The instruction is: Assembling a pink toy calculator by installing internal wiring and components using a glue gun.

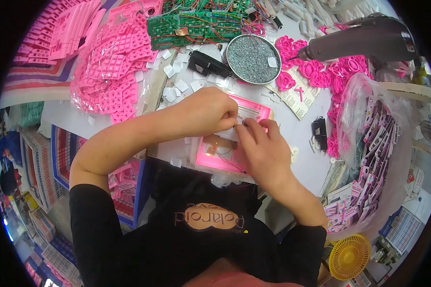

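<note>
A pink plastic housing (219, 163) lies on the white worktop in front of me, with a pale panel and thin wires inside it. Over its upper left part is my left hand (209, 111), its fingers curled into a pinch; anything between the fingertips is hidden. My right hand (267, 152) comes over the housing's right side, fingers bent and close together by the left fingertips. Whatever small piece it may grip is too hidden to name. Just beyond the hands stands a round metal bowl (254, 58) full of small grey screws.
Above the right side hangs a dark electric screwdriver (359, 43). Green circuit boards (196, 26) with wires lie at the back. Bagged pink keypad parts (115, 67) are at left, pink coiled pieces (316, 69) at right. A black module (209, 64) sits near white squares (172, 93).
</note>
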`<state>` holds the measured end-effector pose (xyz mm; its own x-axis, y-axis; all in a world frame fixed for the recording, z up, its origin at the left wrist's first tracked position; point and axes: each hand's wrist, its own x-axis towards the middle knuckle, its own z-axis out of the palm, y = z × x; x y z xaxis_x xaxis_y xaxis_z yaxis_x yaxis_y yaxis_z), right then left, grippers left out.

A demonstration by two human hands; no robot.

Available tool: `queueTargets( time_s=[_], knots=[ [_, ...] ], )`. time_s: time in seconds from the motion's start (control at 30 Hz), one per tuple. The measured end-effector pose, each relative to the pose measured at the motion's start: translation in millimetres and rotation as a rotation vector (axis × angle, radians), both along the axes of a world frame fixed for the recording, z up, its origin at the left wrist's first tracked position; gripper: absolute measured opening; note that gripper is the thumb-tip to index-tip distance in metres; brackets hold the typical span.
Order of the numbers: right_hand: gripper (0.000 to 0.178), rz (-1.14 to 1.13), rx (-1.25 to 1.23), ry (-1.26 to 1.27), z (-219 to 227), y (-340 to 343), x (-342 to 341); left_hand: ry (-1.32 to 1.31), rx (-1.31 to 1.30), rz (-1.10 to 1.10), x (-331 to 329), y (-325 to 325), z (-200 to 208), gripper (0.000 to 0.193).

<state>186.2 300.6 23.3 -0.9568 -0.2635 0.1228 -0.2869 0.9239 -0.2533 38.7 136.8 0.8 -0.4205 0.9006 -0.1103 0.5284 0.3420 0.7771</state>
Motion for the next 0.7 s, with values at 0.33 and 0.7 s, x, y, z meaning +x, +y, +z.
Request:
queueTargets(
  time_s=[0.33,0.7],
  knots=[
    [0.051,0.05,-0.044,-0.207,9.3,15.0,-17.6,0.126,0.056,-0.202,-16.5,8.2,-7.0,0.015],
    [0.041,-0.316,-1.294,0.906,68.7,179.5,-61.8,0.811,-0.143,0.051,-91.4,77.0,-54.4,0.01]
  ],
)
